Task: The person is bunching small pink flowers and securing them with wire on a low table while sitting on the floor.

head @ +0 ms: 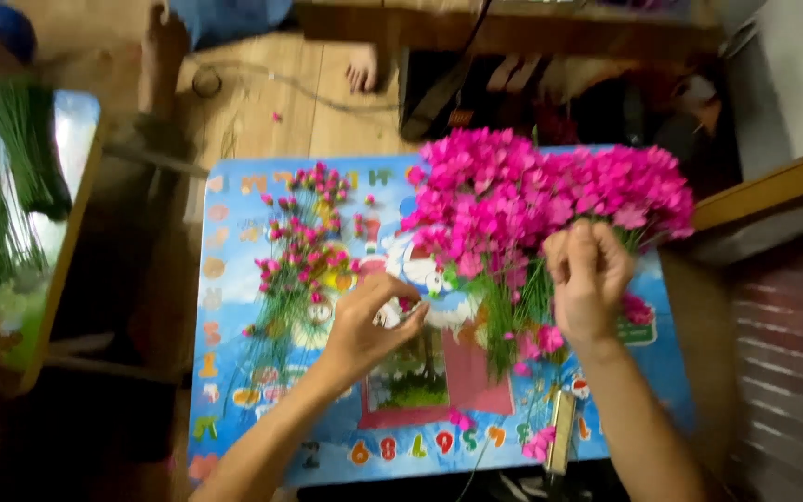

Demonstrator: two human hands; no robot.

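Over the middle of the low table (234,437), the left hand (369,321) pinches something small and pale between fingertips and thumb; what it is I cannot tell through the blur. The right hand (589,274) is curled shut on the green stems at the near edge of the big flower heap (550,195). That heap of bright pink blooms lies up and to the right of the left hand, its stems running down toward the person, so the right hand is the nearer one by far. A looser spread of buds (301,246) on thin stems lies to the left of the left hand, long axis also running away from the person. Loose petals (539,442) sit near the front edge beside a narrow metal tool (561,432). The tabletop is blue, printed with coloured cartoon figures and a border of coloured characters. Farther left, bundles of green stems (11,158) lie on a second table (76,209).
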